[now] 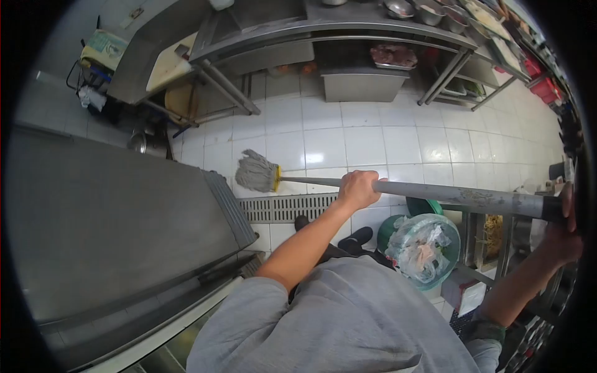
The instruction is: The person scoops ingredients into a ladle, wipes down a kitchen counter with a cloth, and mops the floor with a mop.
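Fairly bright, cool light spreads evenly, seemingly from above, and leaves a white patch of glare on the tiled floor. The space beneath the counter is dimmer. The wide lens bows straight lines, and the mop handle swells rightward. Black vignetting rounds the corners; detail turns soft at the far right.

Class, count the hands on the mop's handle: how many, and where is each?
2. The left hand grips the handle partway along; the right hand is at its dark end, dim near the picture's right edge. No others show.
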{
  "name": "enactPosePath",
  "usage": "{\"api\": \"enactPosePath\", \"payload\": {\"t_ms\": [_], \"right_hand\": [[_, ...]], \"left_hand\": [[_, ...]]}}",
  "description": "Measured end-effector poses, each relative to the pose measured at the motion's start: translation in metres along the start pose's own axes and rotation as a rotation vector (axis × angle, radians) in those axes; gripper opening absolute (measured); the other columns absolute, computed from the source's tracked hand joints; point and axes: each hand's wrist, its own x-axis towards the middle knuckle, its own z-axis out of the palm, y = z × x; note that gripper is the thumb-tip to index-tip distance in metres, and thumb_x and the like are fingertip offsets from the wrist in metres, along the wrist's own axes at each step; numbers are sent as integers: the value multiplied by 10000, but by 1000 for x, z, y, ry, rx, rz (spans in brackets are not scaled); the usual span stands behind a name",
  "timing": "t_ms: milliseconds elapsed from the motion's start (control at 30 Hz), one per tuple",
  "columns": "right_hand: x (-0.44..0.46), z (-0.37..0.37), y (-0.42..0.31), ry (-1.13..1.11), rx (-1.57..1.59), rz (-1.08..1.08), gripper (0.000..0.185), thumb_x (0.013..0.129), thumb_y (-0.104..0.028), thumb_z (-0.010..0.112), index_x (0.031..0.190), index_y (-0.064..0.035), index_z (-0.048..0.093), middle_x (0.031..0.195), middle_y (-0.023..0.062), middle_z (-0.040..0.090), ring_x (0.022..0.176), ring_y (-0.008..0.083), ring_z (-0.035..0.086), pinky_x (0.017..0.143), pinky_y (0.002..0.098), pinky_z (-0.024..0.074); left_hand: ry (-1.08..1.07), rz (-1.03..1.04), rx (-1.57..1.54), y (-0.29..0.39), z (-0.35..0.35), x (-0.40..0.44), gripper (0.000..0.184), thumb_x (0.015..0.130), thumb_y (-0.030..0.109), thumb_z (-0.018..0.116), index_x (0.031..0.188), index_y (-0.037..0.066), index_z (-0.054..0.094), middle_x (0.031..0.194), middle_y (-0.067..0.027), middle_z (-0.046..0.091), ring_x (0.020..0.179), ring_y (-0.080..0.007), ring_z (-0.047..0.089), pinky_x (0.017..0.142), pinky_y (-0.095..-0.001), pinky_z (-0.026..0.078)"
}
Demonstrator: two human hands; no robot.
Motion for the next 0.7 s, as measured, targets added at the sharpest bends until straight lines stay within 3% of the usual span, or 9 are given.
{"api": "enactPosePath", "payload": {"t_ms": [33, 67, 100, 133, 267, 400, 600, 700], "right_hand": [[4, -1, -10, -36, 17, -9, 357, 1023, -261, 387, 690, -133, 391, 552, -13, 351, 455, 103, 368, 475, 273, 348], [10, -24, -26, -258, -51, 57, 339, 982, -201, 426, 655, -143, 362, 554, -18, 324, 482, 92, 340, 525, 257, 334], [12, -43, -36, -334, -107, 49, 311, 994, -206, 424, 695, -138, 372, 556, -23, 328, 478, 86, 345, 531, 256, 341], [-3, -46, -29, -344, -144, 29, 284, 1006, -210, 421, 735, -133, 383, 559, -27, 333, 474, 80, 349, 537, 256, 348], [-61, -56, 12, -368, -200, 38, 230, 1025, -219, 423, 815, -127, 401, 562, -32, 362, 469, 73, 384, 556, 259, 378], [-93, -46, 25, -391, -350, -26, 236, 1022, -240, 428, 817, -128, 398, 563, -26, 389, 480, 87, 416, 574, 280, 400], [-63, -38, -56, -481, -395, -177, 245, 928, -131, 439, 685, -148, 409, 553, -10, 407, 461, 83, 409, 609, 265, 433], [-61, -4, -75, -402, -179, -263, 267, 955, -166, 412, 690, -138, 420, 543, -4, 400, 453, 88, 412, 557, 255, 416]], "left_hand": [[53, 33, -18, 4, 5, 6, 322, 856, 295, 662, 651, 65, 569, 629, -165, 608, 658, -414, 616, 628, -508, 484], [108, 64, -39, 4, 10, 13, 325, 862, 292, 656, 648, 64, 567, 626, -167, 605, 652, -415, 613, 620, -508, 480], [165, 90, -63, 3, 15, 19, 328, 869, 288, 650, 645, 63, 564, 622, -169, 602, 647, -416, 610, 612, -509, 476], [102, 14, -34, 2, 11, 22, 276, 867, 249, 638, 666, 66, 588, 672, -174, 628, 697, -413, 625, 659, -519, 486], [177, 21, 21, -54, 24, 38, 221, 835, 177, 662, 681, 52, 566, 709, -163, 612, 762, -390, 589, 735, -493, 455], [238, 135, 32, -79, 22, 57, 295, 818, 207, 706, 654, 47, 520, 716, -156, 594, 750, -381, 575, 707, -472, 458], [167, 155, -95, 1, 18, 41, 317, 832, 278, 708, 670, 54, 552, 715, -161, 612, 748, -387, 607, 699, -482, 477], [68, 155, -174, 33, 5, 8, 327, 843, 312, 690, 684, 49, 578, 711, -170, 630, 742, -401, 636, 684, -493, 493]]}}
